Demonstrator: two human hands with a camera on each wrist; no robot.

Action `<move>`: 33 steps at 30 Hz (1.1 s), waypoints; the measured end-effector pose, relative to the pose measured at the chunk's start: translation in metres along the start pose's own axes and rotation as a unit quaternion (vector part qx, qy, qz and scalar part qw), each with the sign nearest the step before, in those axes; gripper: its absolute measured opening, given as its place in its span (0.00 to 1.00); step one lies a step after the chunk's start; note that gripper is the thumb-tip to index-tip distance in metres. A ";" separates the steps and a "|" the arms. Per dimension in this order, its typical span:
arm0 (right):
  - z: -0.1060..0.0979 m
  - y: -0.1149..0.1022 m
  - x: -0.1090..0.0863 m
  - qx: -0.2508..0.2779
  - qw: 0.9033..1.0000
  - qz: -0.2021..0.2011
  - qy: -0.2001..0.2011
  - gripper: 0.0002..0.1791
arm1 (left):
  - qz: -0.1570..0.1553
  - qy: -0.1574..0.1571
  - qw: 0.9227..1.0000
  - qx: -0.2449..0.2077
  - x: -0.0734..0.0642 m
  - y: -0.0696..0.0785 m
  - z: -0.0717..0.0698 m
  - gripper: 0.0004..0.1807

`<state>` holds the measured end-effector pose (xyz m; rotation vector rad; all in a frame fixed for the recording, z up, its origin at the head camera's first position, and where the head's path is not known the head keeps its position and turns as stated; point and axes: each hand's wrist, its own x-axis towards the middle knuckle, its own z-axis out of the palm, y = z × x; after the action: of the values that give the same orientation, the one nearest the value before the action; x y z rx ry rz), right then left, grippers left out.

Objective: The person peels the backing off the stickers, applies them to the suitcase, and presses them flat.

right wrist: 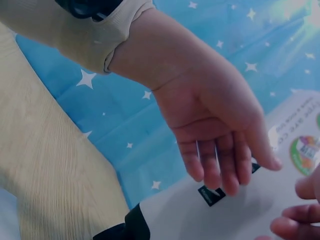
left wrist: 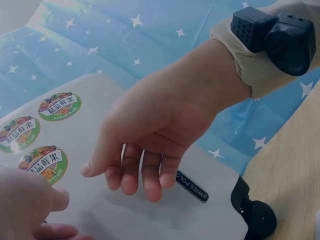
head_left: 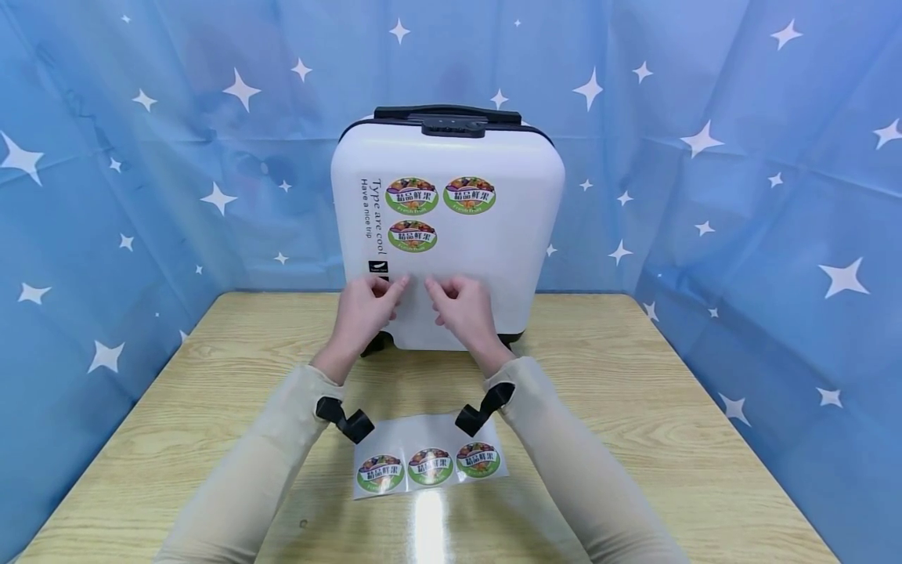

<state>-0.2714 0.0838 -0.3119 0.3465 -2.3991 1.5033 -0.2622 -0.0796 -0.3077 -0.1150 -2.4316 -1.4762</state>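
Observation:
A white suitcase (head_left: pixel 521 235) stands upright with three oval fruit stickers on its front, two side by side (head_left: pixel 470 195) and one below the left one (head_left: pixel 413 236). In front of its lower part, under the stickers, my left hand (head_left: pixel 365 309) is held with loosely bent fingers (left wrist: pixel 131 175). Beside it on the right, my right hand (head_left: pixel 465 309) is posed alike, its thumb toward the left thumb across a small gap. Nothing shows between the fingers (right wrist: pixel 212 172) of either hand. A sticker sheet (head_left: pixel 405 435) lies on the table below the wrists, bearing three oval stickers along its near edge.
The wooden table (head_left: pixel 599 376) carries the suitcase and sheet. Blue curtain (head_left: pixel 740 204) with white stars surrounds its back and sides. A black handle (head_left: pixel 447 113) tops the suitcase, and a black wheel (left wrist: pixel 261 218) sits at its lower corner. Black devices (head_left: pixel 345 419) are strapped at both wrists.

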 end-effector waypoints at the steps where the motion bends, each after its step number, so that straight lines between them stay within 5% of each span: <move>1: 0.000 0.000 -0.001 0.002 1.000 -0.004 -0.002 0.19 | -0.002 -0.002 1.000 -0.001 -0.001 0.000 0.000 0.22; 15: -0.003 0.000 -0.023 0.026 0.999 0.006 -0.033 0.16 | -0.013 -0.029 0.999 -0.028 -0.019 -0.003 -0.002 0.21; 33: 0.000 0.017 -0.052 -0.001 0.999 -0.020 -0.051 0.11 | -0.048 -0.096 0.994 0.011 -0.044 -0.034 -0.011 0.18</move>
<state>-0.2286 0.0940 -0.3452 0.4784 -2.4556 1.5014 -0.2254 -0.1019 -0.3442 -0.1429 -2.6399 -1.5440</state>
